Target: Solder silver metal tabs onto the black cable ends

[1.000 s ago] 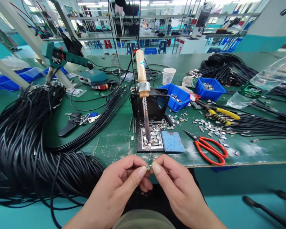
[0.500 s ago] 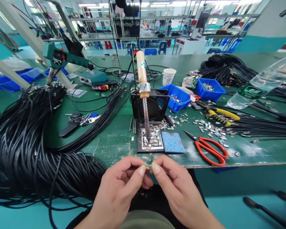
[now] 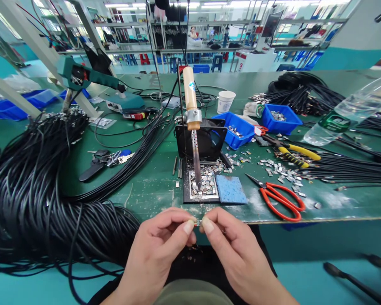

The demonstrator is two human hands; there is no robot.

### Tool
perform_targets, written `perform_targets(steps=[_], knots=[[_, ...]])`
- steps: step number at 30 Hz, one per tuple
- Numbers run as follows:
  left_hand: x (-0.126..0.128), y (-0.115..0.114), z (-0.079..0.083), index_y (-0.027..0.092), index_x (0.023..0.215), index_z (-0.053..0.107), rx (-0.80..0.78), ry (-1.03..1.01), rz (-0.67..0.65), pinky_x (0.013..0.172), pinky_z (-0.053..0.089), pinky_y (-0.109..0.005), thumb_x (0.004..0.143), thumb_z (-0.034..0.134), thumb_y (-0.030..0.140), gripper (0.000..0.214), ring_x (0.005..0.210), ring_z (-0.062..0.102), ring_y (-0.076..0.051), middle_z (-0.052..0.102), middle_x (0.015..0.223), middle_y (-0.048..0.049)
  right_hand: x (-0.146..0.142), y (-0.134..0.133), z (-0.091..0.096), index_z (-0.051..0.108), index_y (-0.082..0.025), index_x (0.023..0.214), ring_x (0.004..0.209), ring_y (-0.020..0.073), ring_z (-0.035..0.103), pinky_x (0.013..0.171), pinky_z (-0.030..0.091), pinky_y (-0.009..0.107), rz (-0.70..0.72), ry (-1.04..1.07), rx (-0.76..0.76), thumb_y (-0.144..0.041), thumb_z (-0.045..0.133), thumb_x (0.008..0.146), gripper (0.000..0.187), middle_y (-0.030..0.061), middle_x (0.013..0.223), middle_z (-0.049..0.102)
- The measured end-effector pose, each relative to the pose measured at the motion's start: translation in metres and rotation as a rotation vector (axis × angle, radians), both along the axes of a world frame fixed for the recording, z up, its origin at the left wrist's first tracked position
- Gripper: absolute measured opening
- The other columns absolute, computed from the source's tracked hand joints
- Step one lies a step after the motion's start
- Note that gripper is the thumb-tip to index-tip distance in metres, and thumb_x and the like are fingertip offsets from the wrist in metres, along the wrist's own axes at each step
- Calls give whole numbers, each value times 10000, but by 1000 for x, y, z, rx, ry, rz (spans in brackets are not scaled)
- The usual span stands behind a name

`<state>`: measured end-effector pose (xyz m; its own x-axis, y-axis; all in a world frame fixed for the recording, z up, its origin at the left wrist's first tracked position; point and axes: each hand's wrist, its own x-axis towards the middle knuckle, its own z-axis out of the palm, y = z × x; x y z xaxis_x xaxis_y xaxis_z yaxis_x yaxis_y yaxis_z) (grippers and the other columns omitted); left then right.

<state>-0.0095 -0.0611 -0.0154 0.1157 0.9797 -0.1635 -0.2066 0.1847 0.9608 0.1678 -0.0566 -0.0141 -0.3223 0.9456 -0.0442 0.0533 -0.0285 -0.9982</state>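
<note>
Head view: the left hand (image 3: 158,250) and the right hand (image 3: 238,250) meet just in front of the near edge of the surface (image 3: 152,186). Between them is 1 small metal clip (image 3: 198,222). Each grip is pinched tight on it, thumb against forefinger, with the other fingers curled under. The clip is in the air, off the surface, just below the black tray (image 3: 186,190).

Going by the layout, the work looks to be midway. A heap of similar pieces already lies in the tray under the tip of the soldering iron (image 3: 192,123), beside the blue sponge (image 3: 231,189). Many loose pieces (image 3: 279,169) are scattered near the red scissors (image 3: 281,201), and more fill a blue bin (image 3: 236,131). The big coil of black cables (image 3: 34,190) lies to the left. The held clip is not at the iron.

Compared with 1 s ago, little differs: both pinches hold, the fingertips have shifted only slightly, and nothing on the surface has moved.
</note>
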Motion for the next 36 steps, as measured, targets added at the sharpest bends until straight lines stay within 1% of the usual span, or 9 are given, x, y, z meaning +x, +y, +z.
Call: perform_targets(steps=[5,9,15,17,21,24,31,33,36], knots=[[6,-1,-4,227,885,821,-48,-74,70,734,502,-215,938,764,250,82,720,606,-112,706,855,8,-1,0,-1,630,-222,909,752,140,511,715,430,265,3,8,-11,-416,466,1102,319,-16,823,605],[6,-2,-5,225,885,819,-32,-50,70,719,506,-221,936,762,251,81,715,602,-113,706,893,1,-1,0,-1,627,-223,902,707,130,471,668,411,254,8,8,-8,-413,475,1099,313,-29,787,573],[-2,-1,-1,238,863,819,99,115,14,734,517,-222,940,736,195,121,804,638,-148,707,909,-14,1,0,-1,612,-233,918,683,121,449,633,389,241,16,23,6,-390,485,1101,273,-43,775,562],[-4,0,0,236,859,811,77,117,6,737,518,-227,932,740,193,111,802,634,-151,709,912,-13,2,-1,-2,603,-232,904,666,122,429,616,376,244,13,19,8,-389,484,1101,279,-46,757,544],[-2,-1,0,214,858,756,-31,68,3,677,489,-225,947,730,254,101,705,590,-132,680,798,7,1,-2,-2,602,-228,904,668,130,415,612,363,258,20,-16,16,-396,470,1102,291,-41,756,524],[0,-3,-2,206,864,719,-61,54,-5,677,473,-226,963,716,295,132,690,574,-129,665,754,17,0,-3,-2,597,-222,897,651,131,400,600,350,264,23,-55,40,-403,459,1101,306,-44,735,493],[-2,-5,0,208,945,705,-76,-96,-91,744,458,-248,1024,645,335,161,750,552,-141,647,802,10,2,-3,2,624,-215,901,668,142,440,631,373,281,36,-70,43,-405,434,1105,338,-20,760,549],[-5,-4,2,216,1012,716,-62,-86,-128,757,470,-262,1037,624,360,172,771,583,-154,667,823,-1,3,-2,3,626,-219,902,672,142,452,646,384,282,46,-49,34,-401,431,1108,337,-16,776,578],[-10,-1,7,227,1053,731,-39,33,-152,755,484,-266,1022,645,389,185,785,619,-167,696,817,-6,3,-2,3,618,-226,904,667,141,441,631,374,277,44,-51,38,-399,440,1108,322,-24,765,564]])
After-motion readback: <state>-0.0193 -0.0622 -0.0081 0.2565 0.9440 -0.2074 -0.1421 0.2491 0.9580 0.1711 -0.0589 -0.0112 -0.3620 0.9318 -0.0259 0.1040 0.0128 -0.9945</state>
